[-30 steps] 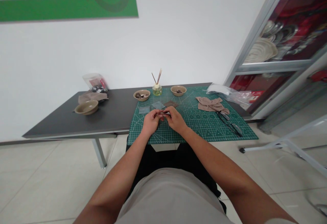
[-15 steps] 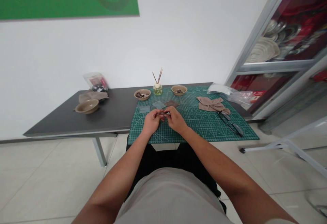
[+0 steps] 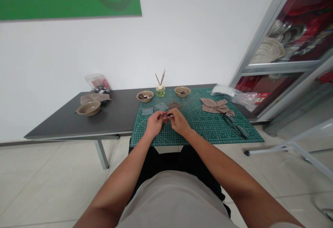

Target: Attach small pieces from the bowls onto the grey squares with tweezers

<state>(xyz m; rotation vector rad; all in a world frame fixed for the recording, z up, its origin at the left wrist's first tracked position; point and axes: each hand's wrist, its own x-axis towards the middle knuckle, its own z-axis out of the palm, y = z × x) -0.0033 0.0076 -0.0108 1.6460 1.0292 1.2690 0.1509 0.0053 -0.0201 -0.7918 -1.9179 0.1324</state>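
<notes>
My left hand (image 3: 154, 124) and my right hand (image 3: 179, 121) meet over the green cutting mat (image 3: 208, 127). Between their pinched fingertips is a small, thin dark piece (image 3: 168, 115), mostly hidden by the fingers, so its kind cannot be made out. Just beyond the hands lie a brown square (image 3: 174, 105) and two grey-blue squares, one (image 3: 161, 106) near the middle and another (image 3: 147, 111) further left. A tan bowl (image 3: 145, 96) with small dark and pale pieces stands behind them, and a second tan bowl (image 3: 182, 92) holds a few dark pieces.
A reed diffuser (image 3: 160, 90) stands between the bowls. On the right lie a brown cloth (image 3: 215, 106), eyeglasses (image 3: 235, 127) and a clear plastic bag (image 3: 236, 94). The dark table (image 3: 117, 117) carries another bowl (image 3: 88, 108) and a clear container (image 3: 97, 82) at left.
</notes>
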